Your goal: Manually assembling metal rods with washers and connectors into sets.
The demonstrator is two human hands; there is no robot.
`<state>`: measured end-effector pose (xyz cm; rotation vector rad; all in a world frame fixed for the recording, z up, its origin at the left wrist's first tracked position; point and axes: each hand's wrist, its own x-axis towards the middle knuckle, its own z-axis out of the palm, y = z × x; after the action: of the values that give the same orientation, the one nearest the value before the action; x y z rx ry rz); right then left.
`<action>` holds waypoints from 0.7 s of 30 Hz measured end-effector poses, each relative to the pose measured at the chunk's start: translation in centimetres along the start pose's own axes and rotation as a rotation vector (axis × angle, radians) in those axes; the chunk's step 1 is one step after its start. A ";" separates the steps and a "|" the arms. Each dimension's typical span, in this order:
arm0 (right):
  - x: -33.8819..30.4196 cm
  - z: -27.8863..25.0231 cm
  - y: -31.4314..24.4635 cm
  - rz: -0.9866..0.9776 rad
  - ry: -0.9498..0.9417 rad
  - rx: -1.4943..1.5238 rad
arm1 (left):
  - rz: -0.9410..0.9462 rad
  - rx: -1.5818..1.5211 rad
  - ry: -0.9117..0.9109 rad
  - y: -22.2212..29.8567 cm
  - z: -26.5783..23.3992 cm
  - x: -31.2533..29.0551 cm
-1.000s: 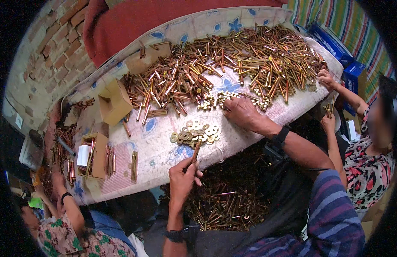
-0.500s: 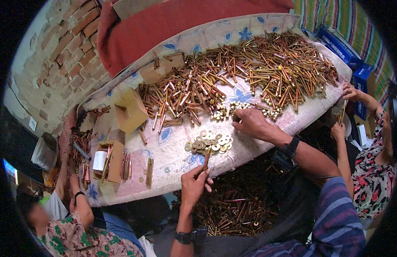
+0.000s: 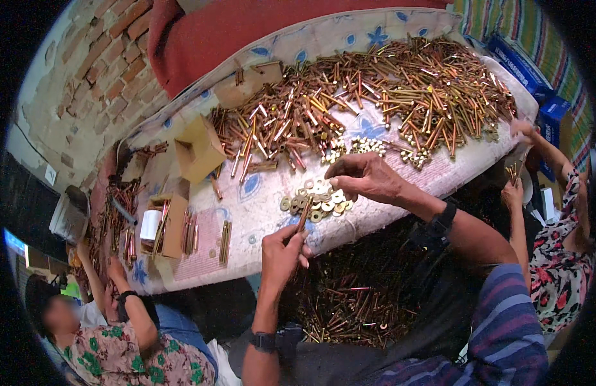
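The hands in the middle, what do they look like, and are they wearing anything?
Both the left hand and the right hand are bare, with no gloves. Each wrist wears a black band, left and right, with a dark, chunky piece beside it. A blue-and-purple striped sleeve covers the right upper arm; no left sleeve shows.

1. Metal rod: slim, coppery-gold, kinda shiny, pinched upright-ish in the left hand. Top end tips slightly right and overlaps the washer heap from this angle. Honestly can't tell if it's one piece or a few bunched together.
2. Washers: flat rings, dull brass to pale gold, loosely piled and overlapping on the pale cloth, right by the right hand.
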<state>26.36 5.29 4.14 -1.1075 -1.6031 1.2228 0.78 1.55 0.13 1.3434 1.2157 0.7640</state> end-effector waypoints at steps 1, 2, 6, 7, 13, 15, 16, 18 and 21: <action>-0.1 0.2 0.0 -0.021 0.014 -0.014 | -0.009 0.000 0.006 0.1 -0.2 0.1; -0.1 0.4 0.0 -0.036 0.004 -0.021 | -0.021 0.018 -0.008 0.3 -0.4 0.1; -0.4 0.5 -0.6 -0.056 -0.046 -0.091 | -0.019 0.044 -0.047 0.1 -0.8 0.5; -0.4 0.5 -0.5 -0.053 -0.048 -0.091 | -0.009 0.047 -0.053 0.1 -0.8 0.5; -0.4 1.2 0.7 -0.263 -0.081 -0.322 | 0.000 0.066 -0.055 -0.4 -0.9 0.3; -0.4 1.4 0.7 -0.207 -0.118 -0.288 | -0.005 0.068 -0.045 -0.8 -1.0 0.2; -0.3 1.5 0.8 -0.268 -0.130 -0.320 | -0.006 0.074 -0.036 -1.0 -1.0 0.1; -0.1 1.6 0.8 -0.326 -0.146 -0.350 | 0.007 0.105 -0.039 -1.0 -1.2 0.0; -0.1 1.8 1.0 -0.363 -0.159 -0.434 | 0.021 0.138 -0.039 -1.0 -1.3 -0.3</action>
<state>24.84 4.88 2.76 -0.9296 -2.1490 0.7566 -0.78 1.49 -0.52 1.4788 1.2436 0.6751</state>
